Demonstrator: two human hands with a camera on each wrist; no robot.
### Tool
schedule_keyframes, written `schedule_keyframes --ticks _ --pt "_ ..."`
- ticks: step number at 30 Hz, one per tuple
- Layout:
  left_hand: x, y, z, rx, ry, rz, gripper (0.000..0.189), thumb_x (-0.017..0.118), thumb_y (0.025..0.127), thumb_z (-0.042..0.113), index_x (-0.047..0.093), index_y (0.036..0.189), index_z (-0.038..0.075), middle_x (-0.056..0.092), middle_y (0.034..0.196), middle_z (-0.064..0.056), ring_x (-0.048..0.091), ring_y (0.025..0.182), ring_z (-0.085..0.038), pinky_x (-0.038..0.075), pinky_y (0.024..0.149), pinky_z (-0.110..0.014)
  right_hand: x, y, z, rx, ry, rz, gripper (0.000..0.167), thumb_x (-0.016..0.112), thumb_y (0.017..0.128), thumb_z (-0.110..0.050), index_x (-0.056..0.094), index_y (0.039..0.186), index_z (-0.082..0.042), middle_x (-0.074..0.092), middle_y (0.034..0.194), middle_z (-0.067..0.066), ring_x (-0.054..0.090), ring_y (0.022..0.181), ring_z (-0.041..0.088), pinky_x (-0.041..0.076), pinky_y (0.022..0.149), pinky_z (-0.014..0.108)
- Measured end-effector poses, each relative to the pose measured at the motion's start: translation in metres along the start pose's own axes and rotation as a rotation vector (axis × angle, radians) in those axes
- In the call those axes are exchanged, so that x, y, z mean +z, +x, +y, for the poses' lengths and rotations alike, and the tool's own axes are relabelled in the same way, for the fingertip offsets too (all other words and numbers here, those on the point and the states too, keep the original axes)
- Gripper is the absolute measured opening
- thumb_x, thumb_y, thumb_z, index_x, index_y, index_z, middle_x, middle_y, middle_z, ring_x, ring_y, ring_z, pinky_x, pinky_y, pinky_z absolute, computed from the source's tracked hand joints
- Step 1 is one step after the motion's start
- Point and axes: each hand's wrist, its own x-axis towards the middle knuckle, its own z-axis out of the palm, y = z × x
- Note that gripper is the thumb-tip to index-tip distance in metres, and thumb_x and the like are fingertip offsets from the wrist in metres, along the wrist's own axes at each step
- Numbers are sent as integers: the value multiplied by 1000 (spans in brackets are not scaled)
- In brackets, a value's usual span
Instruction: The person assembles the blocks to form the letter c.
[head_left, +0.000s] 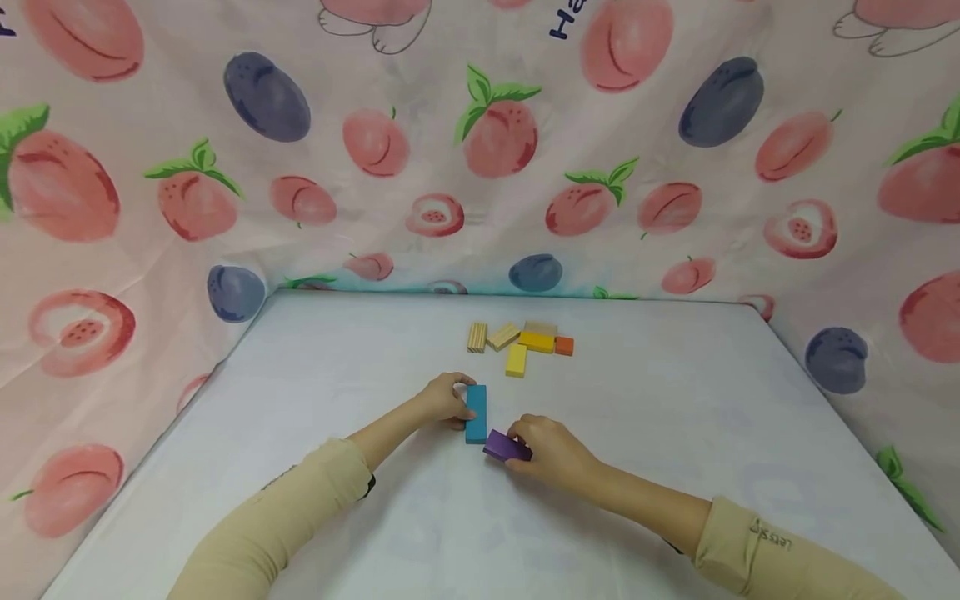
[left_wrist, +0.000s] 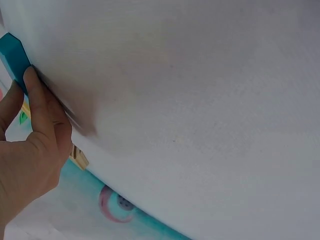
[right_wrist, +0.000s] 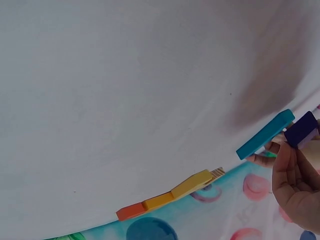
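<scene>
Head view: blue block (head_left: 476,425), long axis toward the far edge of the worktop (head_left: 675,375), left hand (head_left: 445,401) pinching it from the left; purple block (head_left: 505,447), askew by its near right corner, pinched by right hand (head_left: 553,454). Left wrist: pinch on blue block. Right wrist: contact between blocks unclear.

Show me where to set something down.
The table is bare between its left edge and the left grip, and between the block cluster and right edge. Crowded: that cluster, and the middle, where the blue block sits by the purple block in the right grip.
</scene>
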Motion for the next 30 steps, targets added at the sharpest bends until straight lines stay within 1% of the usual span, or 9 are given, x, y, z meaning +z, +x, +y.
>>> schedule_keyframes --ticks 6,9,13,17,20,24,27,30 --pt "0 0 0 -2 -23 -10 55 70 80 -1 49 131 4 52 77 -5 57 57 -10 54 58 -22 9 3 1 -31 -13 -17 29 79 76 -17 67 96 1 66 87 7 56 74 12 52 68 23" --pt "-1 0 1 0 -21 -9 55 71 80 -1 49 131 4 53 77 -5 57 56 -11 54 57 -22 14 5 0 -22 -13 -39 29 79 75 -18 67 94 1 66 85 7 54 71 11 50 66 23" --pt "-1 0 0 1 -20 -9 54 70 81 -1 49 131 3 56 78 -5 57 57 -11 54 57 -22 17 7 -4 6 -24 -78 32 79 76 -22 68 95 1 67 85 7 53 70 9 51 67 22" --pt "-1 -1 0 -4 -17 -2 54 71 81 0 49 131 4 57 79 -6 58 58 -11 54 57 -23 17 5 -5 -9 -21 -91 37 78 76 -26 68 98 1 67 85 7 52 68 8 49 64 20" --pt "-2 -2 0 -6 -11 3 54 71 81 0 50 130 4 56 79 -6 57 58 -11 54 57 -23 15 4 -5 13 17 -118 41 78 76 -28 66 103 1 67 86 6 51 70 9 48 64 21" --pt "-2 -2 0 -3 0 -1 53 70 81 0 49 130 4 55 79 -6 57 58 -11 54 58 -22 12 4 -4 81 102 -172 43 79 76 -22 63 108 0 66 89 8 53 75 13 51 72 28" --pt "-2 -1 1 -1 12 -11 53 70 82 0 49 131 4 55 80 -6 57 59 -12 54 58 -23 12 3 -5 98 149 -187 41 80 75 -16 63 108 0 66 89 9 54 77 15 52 72 33" --pt "-3 0 3 8 28 -19 53 70 82 0 49 130 3 56 78 -7 57 59 -12 54 58 -23 11 3 -5 106 156 -188 42 79 75 -16 62 109 0 65 86 8 53 75 15 51 70 31"
